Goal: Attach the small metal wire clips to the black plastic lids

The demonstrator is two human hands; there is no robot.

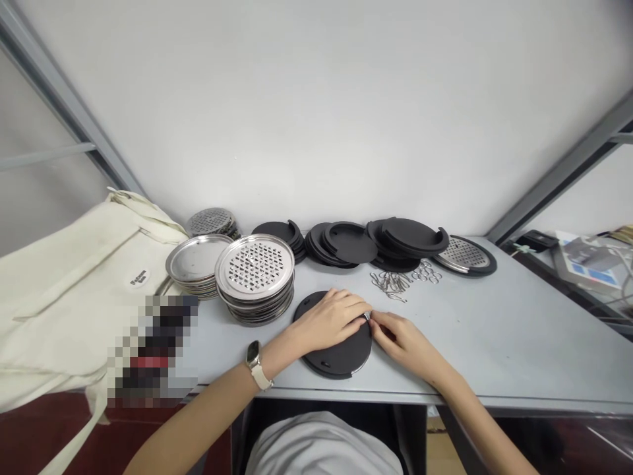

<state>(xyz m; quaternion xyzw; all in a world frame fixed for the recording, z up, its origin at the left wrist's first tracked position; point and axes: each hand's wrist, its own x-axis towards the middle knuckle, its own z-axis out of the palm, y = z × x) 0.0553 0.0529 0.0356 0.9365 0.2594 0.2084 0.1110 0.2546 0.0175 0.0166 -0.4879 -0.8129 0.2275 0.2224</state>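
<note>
In front of me on the table lies a black round plastic holder, with a small hole near its lower edge and a thin metal rim along its right side. My left hand rests across its top, fingers closed together and gripping toward the right edge. A small shiny metal piece shows at those fingertips. Against the same edge, my right hand is closed in a pinch; whatever its fingertips hold is hidden. Beyond the hands are a pile of small metal hooks and several metal rings.
Left of the holder stand stacked metal grater discs and plain-looking metal discs. Black holders are stacked along the wall. A grater disc in a black holder lies at back right. A cream bag covers the left end.
</note>
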